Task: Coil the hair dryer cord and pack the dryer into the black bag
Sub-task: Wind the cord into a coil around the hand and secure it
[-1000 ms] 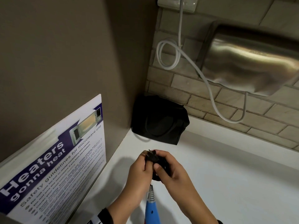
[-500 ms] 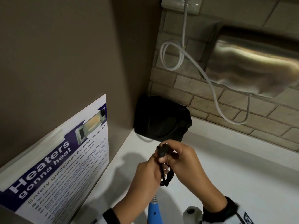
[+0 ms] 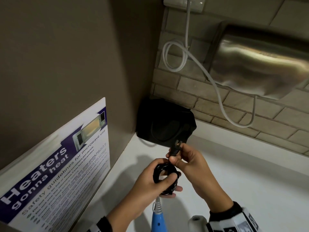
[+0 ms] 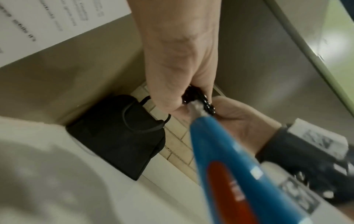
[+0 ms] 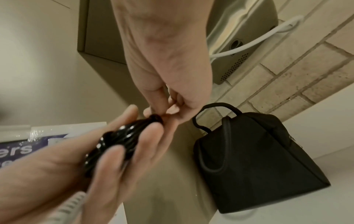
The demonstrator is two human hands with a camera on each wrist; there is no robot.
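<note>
White counter (image 3: pixel 250 190) meets brick wall at its far left corner, where the black bag (image 3: pixel 164 124) waits, seemingly closed; above the counter's near edge the left hand (image 3: pixel 147 183) curls round the coiled cord (image 3: pixel 164 174) to keep its loops together; the right hand (image 3: pixel 189 162) pinches the plug (image 3: pixel 175 148), likely to tuck it in; the blue dryer (image 3: pixel 158 220) hangs below.

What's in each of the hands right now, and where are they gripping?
The left hand holds the coiled black cord by its loops, thumb across them. The right hand pinches the plug at the cord's free end, prongs pointing toward the black bag.
</note>
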